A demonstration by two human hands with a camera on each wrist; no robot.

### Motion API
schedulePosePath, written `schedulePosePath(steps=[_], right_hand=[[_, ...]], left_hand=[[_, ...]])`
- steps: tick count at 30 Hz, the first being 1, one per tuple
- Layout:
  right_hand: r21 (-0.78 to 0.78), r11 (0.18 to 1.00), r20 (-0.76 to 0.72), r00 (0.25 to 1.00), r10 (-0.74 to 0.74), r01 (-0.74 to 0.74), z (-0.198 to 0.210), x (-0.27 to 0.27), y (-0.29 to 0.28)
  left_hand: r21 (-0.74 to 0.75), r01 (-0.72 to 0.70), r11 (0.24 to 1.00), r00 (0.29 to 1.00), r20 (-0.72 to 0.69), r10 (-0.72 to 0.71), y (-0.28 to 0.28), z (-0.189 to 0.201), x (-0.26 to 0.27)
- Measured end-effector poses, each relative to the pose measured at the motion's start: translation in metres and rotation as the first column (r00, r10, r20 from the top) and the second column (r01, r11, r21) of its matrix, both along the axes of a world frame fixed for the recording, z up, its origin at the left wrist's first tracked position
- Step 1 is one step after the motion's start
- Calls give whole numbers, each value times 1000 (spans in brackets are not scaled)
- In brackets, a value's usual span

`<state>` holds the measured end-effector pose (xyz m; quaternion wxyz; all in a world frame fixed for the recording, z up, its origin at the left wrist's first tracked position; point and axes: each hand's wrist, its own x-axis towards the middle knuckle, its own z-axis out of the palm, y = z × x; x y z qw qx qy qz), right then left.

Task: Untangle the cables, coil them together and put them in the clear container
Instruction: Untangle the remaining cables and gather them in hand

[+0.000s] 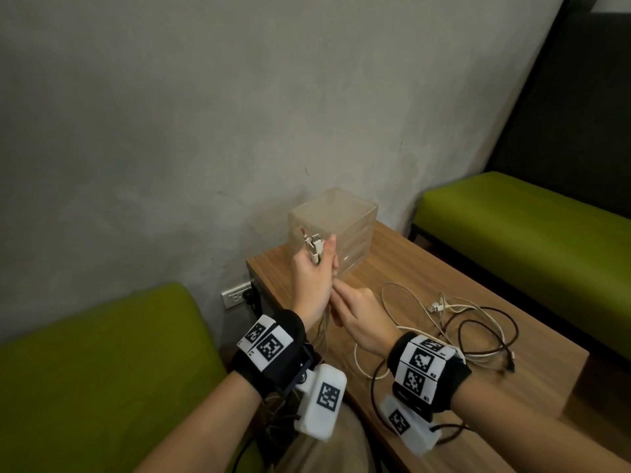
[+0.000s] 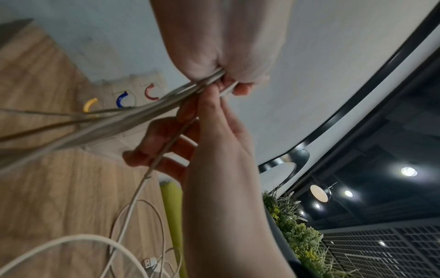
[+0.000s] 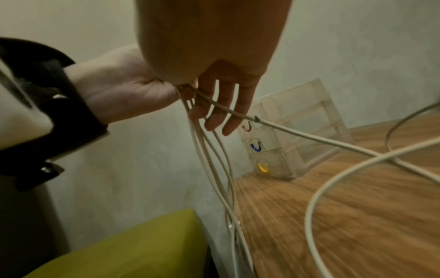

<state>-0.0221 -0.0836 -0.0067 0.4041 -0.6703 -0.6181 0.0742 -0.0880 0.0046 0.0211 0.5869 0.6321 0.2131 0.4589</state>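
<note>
Cables (image 1: 454,322), grip hidden between hands

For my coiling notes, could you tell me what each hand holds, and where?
The left hand grips the white cables just below their connector ends; the right hand pinches the strands right beneath it.

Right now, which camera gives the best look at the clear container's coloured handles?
The right wrist view: the clear container stands on the table with red, blue and yellow handles stacked on its front. The left wrist view shows the same handles, but partly behind blurred cables. The head view shows the container from above and behind, handles hidden.
</note>
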Motion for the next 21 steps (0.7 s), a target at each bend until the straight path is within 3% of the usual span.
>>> schedulePosePath(steps=[5,10,12,14,17,21], right_hand=[[-64,997,-31,998,50,-52,-4,4,-7],[-117,993,-3,1000,-22,22,-21,23,-23],[-163,985,-12,998,-65,62,-23,31,-26],[-198,976,-12,996,-92,88,-18,35,-24],[-147,983,30,993,-111,114,0,35,-17],[-125,979,29,987,-157,159,15,42,-14]], left_hand=[[-95,30,995,999,32,-27,1,7,-1],[-133,53,990,998,37,-49,9,18,-12],[-49,25,998,999,-47,-28,9,18,-15],[168,11,986,974,-226,28,8,14,-16],[431,134,892,879,-468,95,0,0,-14],[451,218,866,849,-525,60,-10,-3,-13]])
